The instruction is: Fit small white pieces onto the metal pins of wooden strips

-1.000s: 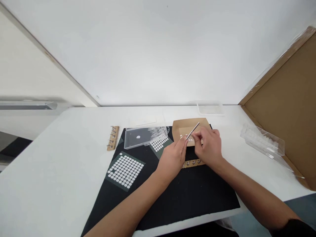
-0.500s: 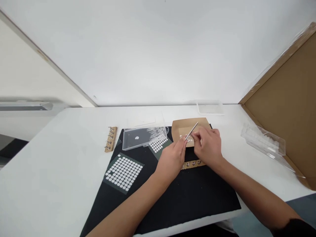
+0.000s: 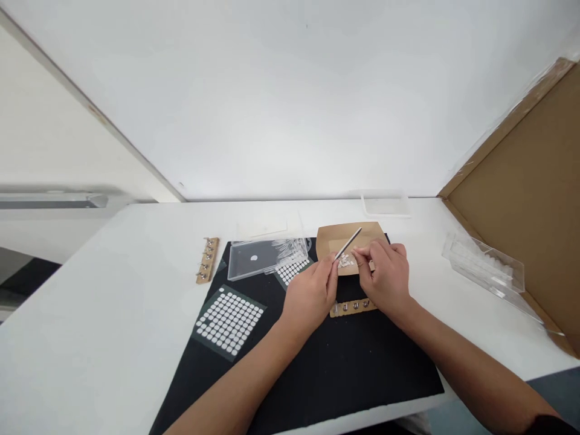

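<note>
My left hand [image 3: 312,289] pinches a thin straight strip [image 3: 348,243], dark along one side and pale along the other, which points up and to the right. My right hand [image 3: 385,273] is closed beside it, thumb and fingertips pressed together; whatever is between them is too small to make out. Both hands are over the near edge of a brown paper tray [image 3: 330,234]. Small white pieces [image 3: 346,261] lie in that tray, between my hands. Just below sits a cork-coloured strip with metal clips [image 3: 351,307], partly covered by my right hand.
Black mat [image 3: 344,374] under my arms. To the left lie a green sheet of white dots [image 3: 231,323], a second dotted sheet [image 3: 290,270], a clear case [image 3: 254,260] and another clip strip [image 3: 207,260]. Clear boxes [image 3: 487,266] stand right, by a cardboard panel [image 3: 521,181].
My right fingertips have shifted slightly down and away from the strip, showing more white pieces in the tray. My left hand keeps its hold. The whole view has shifted a little.
</note>
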A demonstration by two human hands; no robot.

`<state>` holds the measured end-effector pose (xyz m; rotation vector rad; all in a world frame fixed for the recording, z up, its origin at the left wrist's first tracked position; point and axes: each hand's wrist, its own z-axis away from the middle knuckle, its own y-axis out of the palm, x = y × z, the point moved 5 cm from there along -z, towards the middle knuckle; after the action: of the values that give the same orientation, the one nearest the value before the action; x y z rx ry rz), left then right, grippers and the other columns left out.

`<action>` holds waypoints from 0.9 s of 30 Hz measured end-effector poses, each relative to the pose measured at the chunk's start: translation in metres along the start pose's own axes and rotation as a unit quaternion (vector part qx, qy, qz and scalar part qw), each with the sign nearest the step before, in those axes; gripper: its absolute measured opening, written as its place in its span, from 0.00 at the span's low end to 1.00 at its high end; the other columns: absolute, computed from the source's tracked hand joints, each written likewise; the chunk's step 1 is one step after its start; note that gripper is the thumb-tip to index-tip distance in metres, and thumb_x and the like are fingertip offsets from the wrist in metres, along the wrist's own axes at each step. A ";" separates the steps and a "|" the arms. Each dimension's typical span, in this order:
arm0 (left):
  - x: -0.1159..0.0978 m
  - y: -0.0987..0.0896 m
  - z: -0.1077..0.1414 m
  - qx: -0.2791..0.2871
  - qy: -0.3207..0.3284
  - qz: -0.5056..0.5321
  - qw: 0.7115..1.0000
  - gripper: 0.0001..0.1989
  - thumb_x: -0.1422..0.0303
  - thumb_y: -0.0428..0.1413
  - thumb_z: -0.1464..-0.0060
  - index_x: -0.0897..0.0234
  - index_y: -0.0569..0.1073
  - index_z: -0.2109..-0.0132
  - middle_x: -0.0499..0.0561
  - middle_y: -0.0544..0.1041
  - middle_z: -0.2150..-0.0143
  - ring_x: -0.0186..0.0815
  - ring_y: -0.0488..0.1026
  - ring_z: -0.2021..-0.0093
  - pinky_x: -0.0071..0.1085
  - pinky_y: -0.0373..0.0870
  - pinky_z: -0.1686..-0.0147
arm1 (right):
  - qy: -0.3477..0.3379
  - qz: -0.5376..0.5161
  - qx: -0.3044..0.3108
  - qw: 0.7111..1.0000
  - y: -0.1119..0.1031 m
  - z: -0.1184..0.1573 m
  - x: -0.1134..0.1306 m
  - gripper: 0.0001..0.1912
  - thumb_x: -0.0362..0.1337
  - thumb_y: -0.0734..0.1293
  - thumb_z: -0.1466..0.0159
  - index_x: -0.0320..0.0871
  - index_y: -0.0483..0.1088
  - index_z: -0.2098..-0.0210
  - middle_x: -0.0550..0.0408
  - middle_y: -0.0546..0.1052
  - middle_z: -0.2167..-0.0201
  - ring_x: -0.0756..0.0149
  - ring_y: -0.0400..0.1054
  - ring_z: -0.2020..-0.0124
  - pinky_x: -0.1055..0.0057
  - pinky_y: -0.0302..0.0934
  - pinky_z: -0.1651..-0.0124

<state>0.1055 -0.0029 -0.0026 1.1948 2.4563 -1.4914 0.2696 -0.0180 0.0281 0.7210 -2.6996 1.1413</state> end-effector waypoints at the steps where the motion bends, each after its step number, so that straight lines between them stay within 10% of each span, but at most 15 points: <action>1: 0.006 -0.002 -0.001 -0.004 -0.022 -0.017 1.000 0.15 0.66 0.49 0.25 0.65 0.78 0.43 0.57 0.86 0.58 0.42 0.84 0.65 0.30 0.73 0.68 | -0.010 0.011 -0.020 1.000 -0.002 0.001 0.001 0.11 0.34 0.67 0.24 0.46 0.67 0.65 0.59 0.79 0.73 0.67 0.70 0.73 0.62 0.52 0.60; 5: 0.024 -0.011 -0.006 -0.005 -0.100 0.015 0.995 0.21 0.67 0.49 0.26 0.60 0.70 0.30 0.54 0.87 0.56 0.40 0.82 0.68 0.30 0.71 0.70 | -0.064 0.006 -0.067 0.996 -0.008 0.004 0.006 0.11 0.32 0.71 0.26 0.46 0.66 0.64 0.60 0.81 0.71 0.69 0.73 0.74 0.62 0.53 0.60; 13: 0.009 -0.010 -0.008 0.059 -0.081 0.297 0.949 0.13 0.65 0.51 0.28 0.61 0.80 0.52 0.52 0.84 0.57 0.38 0.81 0.57 0.32 0.77 0.54 | -0.155 0.019 -0.082 0.984 -0.010 0.013 0.013 0.13 0.31 0.74 0.29 0.47 0.66 0.65 0.60 0.84 0.69 0.69 0.77 0.71 0.62 0.55 0.60; 27: 0.019 0.002 -0.005 0.078 -0.175 0.409 0.892 0.13 0.58 0.62 0.35 0.63 0.83 0.55 0.48 0.78 0.71 0.34 0.74 0.70 0.30 0.74 0.65 | -0.238 0.036 -0.013 0.971 -0.014 0.016 0.020 0.10 0.31 0.72 0.27 0.46 0.71 0.65 0.62 0.85 0.62 0.72 0.77 0.69 0.63 0.53 0.62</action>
<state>0.0948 0.0121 -0.0087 1.5322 1.3342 -1.4485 0.2601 -0.0456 0.0317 1.0155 -3.1447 1.0565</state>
